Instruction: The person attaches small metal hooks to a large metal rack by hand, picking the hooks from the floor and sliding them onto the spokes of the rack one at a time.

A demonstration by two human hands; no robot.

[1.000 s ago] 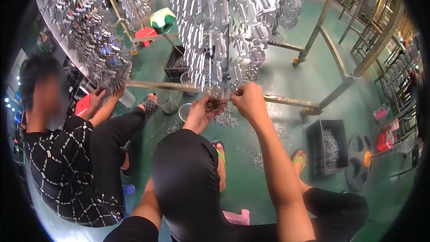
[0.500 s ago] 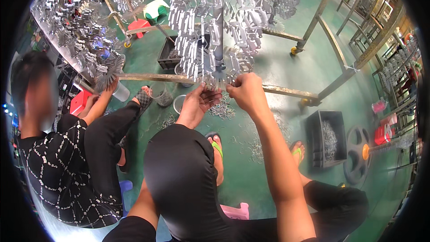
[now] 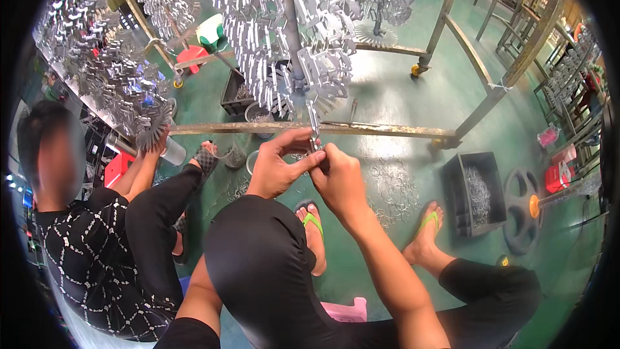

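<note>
A tall cluster of silvery metal frame-shaped parts (image 3: 252,45) hangs around a grey pole (image 3: 289,22) in front of me. Just below its bottom end, a narrow silvery metal part (image 3: 314,130) stands upright between my hands. Thumb and fingers of my left hand (image 3: 279,165) close on it from the left side. Meeting it at the left thumb tip, my right hand (image 3: 340,179) is pinched closed on its lower end. The fingertips hide that end, and whether the part still hangs from the cluster cannot be told.
A co-worker (image 3: 84,239) sits at the left by another hanging cluster (image 3: 116,64). A rusty frame bar (image 3: 387,130) crosses beyond my hands. Small metal pieces (image 3: 391,187) litter the green floor, and a black crate (image 3: 476,195) of them stands right, beside a grey wheel-shaped base (image 3: 522,210).
My hands have come together and down toward me, now meeting at one narrow part. The hanging cluster has shifted left in view.
</note>
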